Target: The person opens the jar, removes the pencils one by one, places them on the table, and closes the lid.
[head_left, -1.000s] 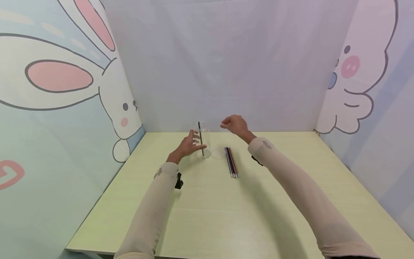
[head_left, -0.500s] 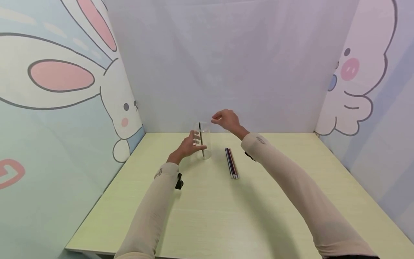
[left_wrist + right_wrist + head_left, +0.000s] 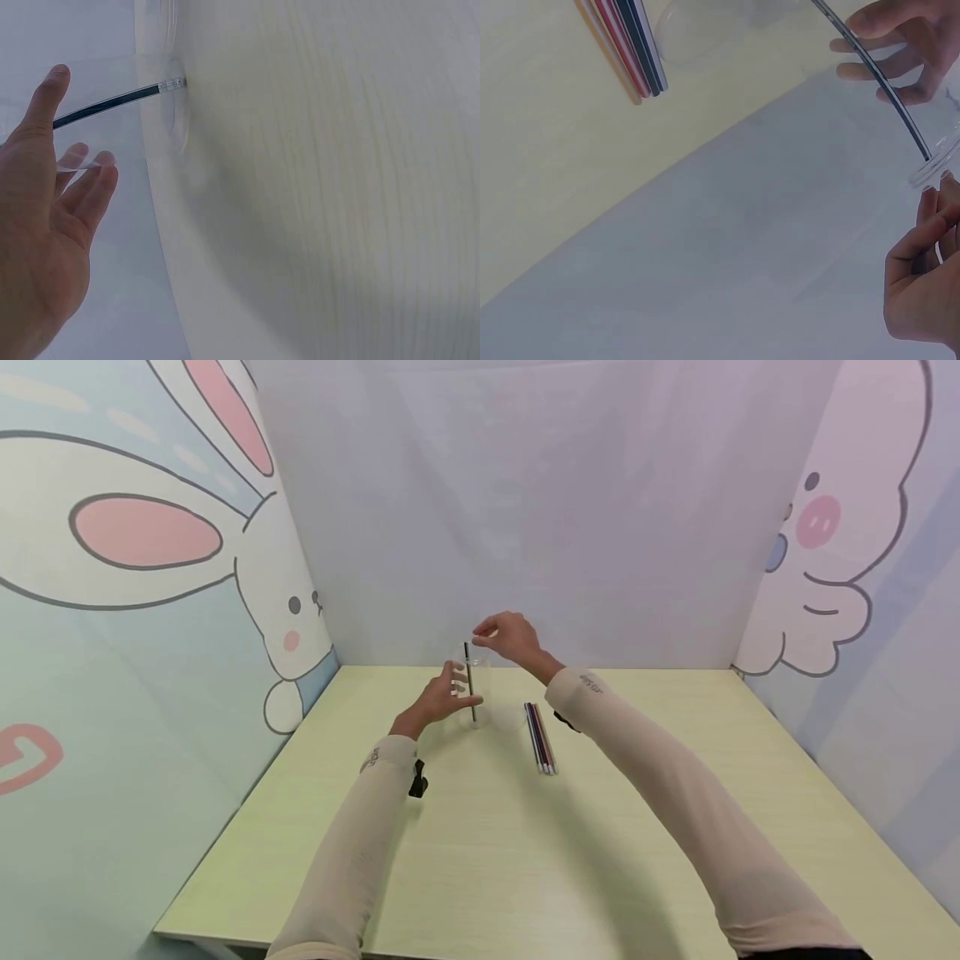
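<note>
My left hand (image 3: 442, 695) grips a clear cylindrical container (image 3: 483, 681), thumb on the near side and fingers behind it. A dark pencil (image 3: 470, 685) leans inside, its silver end (image 3: 172, 84) down at the container's base. My right hand (image 3: 512, 637) hovers at the container's top, fingers bent and pointing left. In the right wrist view its fingertips (image 3: 928, 191) are right by the clear rim (image 3: 937, 161) and the pencil's upper end, with nothing visible between them. Several pencils (image 3: 540, 739) lie side by side on the table to the right.
A clear round lid (image 3: 510, 718) lies flat between the container and the row of pencils. The pale wooden table (image 3: 480, 852) ends at a plain back wall (image 3: 525, 510). Cartoon-printed walls stand to the left (image 3: 127, 693) and right (image 3: 915, 677).
My right hand has moved left, from above the row of pencils to the container's top. The left hand, the container and the pencil in it have stayed almost still.
</note>
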A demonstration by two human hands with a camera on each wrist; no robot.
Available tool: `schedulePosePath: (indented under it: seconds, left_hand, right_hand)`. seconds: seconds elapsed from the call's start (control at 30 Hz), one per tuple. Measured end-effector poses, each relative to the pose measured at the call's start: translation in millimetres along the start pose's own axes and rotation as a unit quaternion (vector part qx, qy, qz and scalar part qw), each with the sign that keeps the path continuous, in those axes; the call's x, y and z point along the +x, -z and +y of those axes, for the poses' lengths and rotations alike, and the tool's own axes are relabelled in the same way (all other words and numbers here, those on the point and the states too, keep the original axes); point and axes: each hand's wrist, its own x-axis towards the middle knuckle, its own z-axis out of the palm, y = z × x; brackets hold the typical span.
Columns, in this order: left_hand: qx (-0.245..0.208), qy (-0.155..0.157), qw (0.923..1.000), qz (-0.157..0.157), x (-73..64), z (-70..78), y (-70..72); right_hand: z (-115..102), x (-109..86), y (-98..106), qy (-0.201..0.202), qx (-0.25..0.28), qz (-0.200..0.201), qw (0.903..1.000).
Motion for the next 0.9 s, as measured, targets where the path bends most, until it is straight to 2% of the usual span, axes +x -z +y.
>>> schedulePosePath:
  seconds: [0.43,0.67,0.9]
  left_hand:
    - [0.004,-0.003,1.0000,0.004,3.3,-0.8,-3.2]
    - [0.011,-0.001,0.9999,0.003,3.3,-0.7,-2.7]
    - [0.011,-0.004,0.9999,0.000,4.3,1.3,-1.1]
  right_hand:
    - [-9,-1.0,-10,-0.005,-0.019,-0.056,0.9982]
    - [-7,1.6,-14,-0.010,-0.016,-0.057,0.9982]
    - [0,2.8,-18,-0.019,0.015,-0.055,0.9982]
